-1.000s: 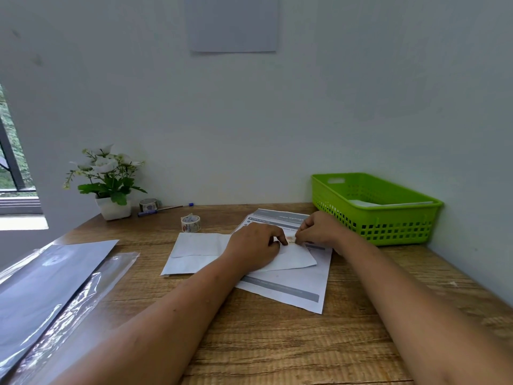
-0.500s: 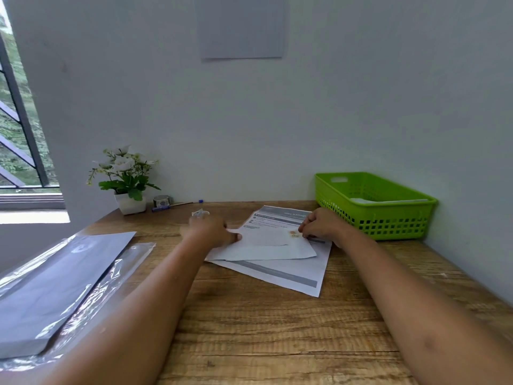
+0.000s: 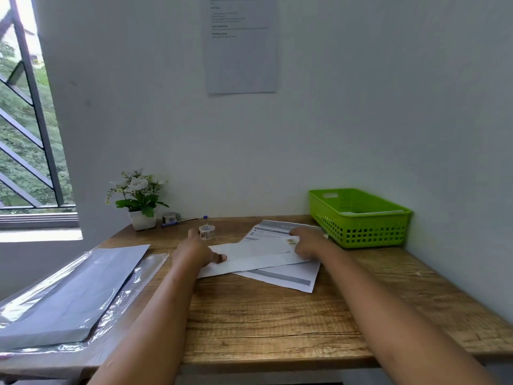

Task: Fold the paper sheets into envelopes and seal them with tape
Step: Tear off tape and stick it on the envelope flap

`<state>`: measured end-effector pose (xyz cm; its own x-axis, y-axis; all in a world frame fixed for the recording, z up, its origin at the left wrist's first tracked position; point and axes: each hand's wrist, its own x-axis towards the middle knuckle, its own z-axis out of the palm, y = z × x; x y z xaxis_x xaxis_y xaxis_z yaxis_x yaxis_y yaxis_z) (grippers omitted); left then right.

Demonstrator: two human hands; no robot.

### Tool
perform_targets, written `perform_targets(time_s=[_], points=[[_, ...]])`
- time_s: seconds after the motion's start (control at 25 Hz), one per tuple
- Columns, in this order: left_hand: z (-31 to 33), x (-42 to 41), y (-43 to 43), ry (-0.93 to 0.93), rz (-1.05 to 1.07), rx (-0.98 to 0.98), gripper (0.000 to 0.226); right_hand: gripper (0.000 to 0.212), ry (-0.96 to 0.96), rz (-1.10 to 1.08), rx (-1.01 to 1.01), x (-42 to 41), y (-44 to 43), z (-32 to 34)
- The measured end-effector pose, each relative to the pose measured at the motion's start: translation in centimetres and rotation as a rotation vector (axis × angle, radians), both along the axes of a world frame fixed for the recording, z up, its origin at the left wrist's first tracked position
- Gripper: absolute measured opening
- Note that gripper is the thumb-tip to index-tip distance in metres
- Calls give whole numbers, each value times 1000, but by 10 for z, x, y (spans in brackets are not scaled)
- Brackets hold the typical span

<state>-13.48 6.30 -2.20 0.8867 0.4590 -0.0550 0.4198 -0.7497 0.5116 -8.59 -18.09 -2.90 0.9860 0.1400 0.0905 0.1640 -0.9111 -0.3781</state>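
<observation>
At bench (image 3: 277, 323) right, green basket (image 3: 361, 234) holds white sheets (image 3: 372, 213); left hand (image 3: 198, 251), right hand (image 3: 308, 243) spread flat on folded paper (image 3: 258, 259).

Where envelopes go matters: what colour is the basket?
The basket is bright green with perforated walls; head view.

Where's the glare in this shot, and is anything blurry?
Head view: daylight through the window overexposes the sill; glare streaks the plastic wrap; the left hand by the tape roll looks slightly smeared; the wall notice is too soft to read.
</observation>
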Motion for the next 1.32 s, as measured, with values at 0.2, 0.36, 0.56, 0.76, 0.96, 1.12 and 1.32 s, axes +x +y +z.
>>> perform_targets(time_s=[0.2,0.36,0.56,0.76,0.96,1.12,1.32], points=[[-1,-18,-7,-210,-19,-216,76,52,-221,-98,158,-23,3,-7],[-2,-35,-18,-702,-66,-409,33,37,-323,-90,375,-56,16,-7],[-3,-64,-49,-972,105,-1045,40,33,-37,-80,1112,-112,50,4],[6,-102,-120,-882,-110,-1348,51,26,167,97,1378,-142,60,25],[18,-106,-163,-685,-342,-1234,52,27,29,0,1392,-123,13,47],[28,-86,-168,-571,-434,-1146,51,23,-63,-93,1365,-92,-46,64],[29,-41,-164,-494,-418,-1011,48,12,-74,-314,1354,-54,-132,74]])
